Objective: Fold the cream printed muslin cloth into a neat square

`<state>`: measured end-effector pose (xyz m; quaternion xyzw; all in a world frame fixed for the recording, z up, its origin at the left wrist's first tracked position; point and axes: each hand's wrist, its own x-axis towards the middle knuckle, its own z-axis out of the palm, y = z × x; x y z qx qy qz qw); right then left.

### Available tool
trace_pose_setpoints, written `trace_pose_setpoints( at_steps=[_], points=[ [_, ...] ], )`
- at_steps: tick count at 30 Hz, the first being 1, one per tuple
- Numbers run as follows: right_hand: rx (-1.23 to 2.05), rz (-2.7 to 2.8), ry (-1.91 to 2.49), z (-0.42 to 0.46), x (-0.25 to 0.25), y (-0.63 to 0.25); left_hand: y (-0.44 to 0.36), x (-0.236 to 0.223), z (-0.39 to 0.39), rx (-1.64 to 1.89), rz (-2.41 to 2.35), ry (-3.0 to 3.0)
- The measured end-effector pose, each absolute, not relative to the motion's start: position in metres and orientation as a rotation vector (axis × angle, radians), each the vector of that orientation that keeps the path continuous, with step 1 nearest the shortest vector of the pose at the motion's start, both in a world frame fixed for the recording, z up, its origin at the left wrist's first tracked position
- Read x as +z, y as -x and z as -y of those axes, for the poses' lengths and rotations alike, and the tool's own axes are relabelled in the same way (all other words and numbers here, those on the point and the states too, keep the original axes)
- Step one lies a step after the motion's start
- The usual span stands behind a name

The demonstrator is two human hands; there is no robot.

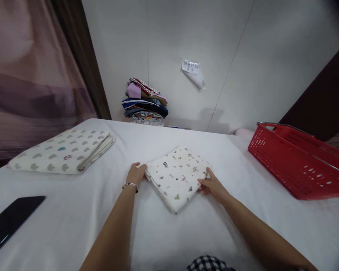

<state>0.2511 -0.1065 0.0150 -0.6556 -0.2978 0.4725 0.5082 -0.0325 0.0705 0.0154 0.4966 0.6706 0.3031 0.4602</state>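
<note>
Left hand (136, 174) and right hand (213, 186) grasped opposite sides of the small printed cloth (176, 177) midway across the white sheet (70, 205), its folding seemingly nearly done with perhaps only edges left to square, while a larger cloth (62, 152) lay already folded leftward

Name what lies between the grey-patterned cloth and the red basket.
In the head view: a folded plant-print cloth, held by left hand and right hand.

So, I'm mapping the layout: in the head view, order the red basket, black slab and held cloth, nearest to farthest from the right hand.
1. Held cloth: centre, in contact.
2. Red basket: right side.
3. Black slab: far left.
</note>
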Motion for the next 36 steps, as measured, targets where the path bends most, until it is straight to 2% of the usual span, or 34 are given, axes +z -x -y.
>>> trace_pose_setpoints(
  at_steps=[2, 7, 9, 11, 14, 20, 29, 33, 36],
  points=[
    [1.011, 0.857, 1.690, 0.115, 0.014, -0.252, 0.036, 0.011, -0.073, 0.761, -1.723, -1.270],
    [0.357, 1.258, 1.930, 0.093, 0.018, -0.296, 0.029, 0.019, -0.065, 0.694, -1.857, -1.486],
    [0.260, 1.315, 1.975, 0.071, 0.020, -0.310, 0.027, 0.024, -0.062, 0.674, -1.877, -1.521],
    [0.276, 1.324, 2.075, 0.046, 0.021, -0.317, 0.027, 0.027, -0.059, 0.662, -1.885, -1.545],
    [0.467, 1.349, 2.235, 0.012, 0.024, -0.317, 0.027, 0.028, -0.058, 0.638, -1.886, -1.571],
    [0.666, 1.414, 2.255, -0.034, 0.035, -0.305, 0.027, 0.022, -0.060, 0.613, -1.884, -1.586],
    [0.924, 1.231, 2.262, -0.046, 0.032, -0.309, 0.026, 0.012, -0.063, 0.764, -1.806, -1.555],
    [0.867, 1.259, 2.274, -0.039, 0.026, -0.317, 0.023, 0.008, -0.064, 0.836, -1.775, -1.549],
    [0.614, 1.490, 2.330, -0.035, 0.029, -0.310, 0.022, 0.006, -0.065, 0.856, -1.742, -1.528]
  ],
)
